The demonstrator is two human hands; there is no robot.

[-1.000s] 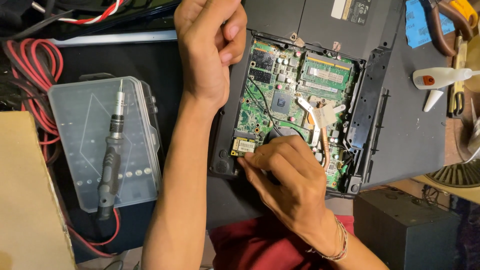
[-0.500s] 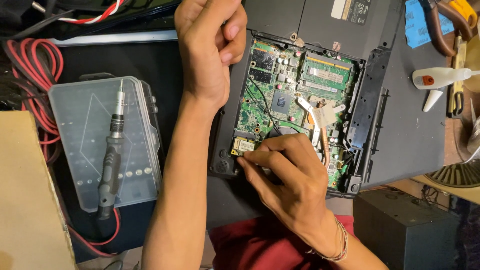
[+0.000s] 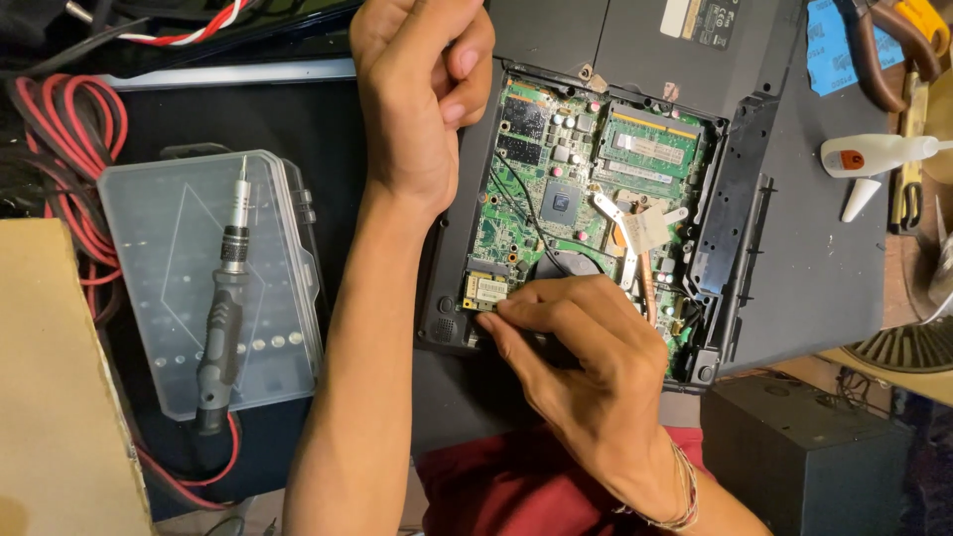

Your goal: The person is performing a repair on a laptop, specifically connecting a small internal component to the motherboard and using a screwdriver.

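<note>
Right hand [image 3: 586, 367] grip pinched together on the small card [image 3: 486, 290] at the circuit board's [image 3: 556, 189] lower left corner, barely shifted from a second earlier. Left hand [image 3: 417, 89] fisted, resting on the laptop [image 3: 794, 268] edge, holding nothing. Screwdriver [image 3: 223, 308] lay on the plastic case [image 3: 159, 258].

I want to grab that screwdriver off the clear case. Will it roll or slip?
The screwdriver is round-bodied and lies loose on the smooth lid of the clear case, so a nudge could roll it. Its ribbed black grip probably holds well. The thin tip looks delicate.
</note>
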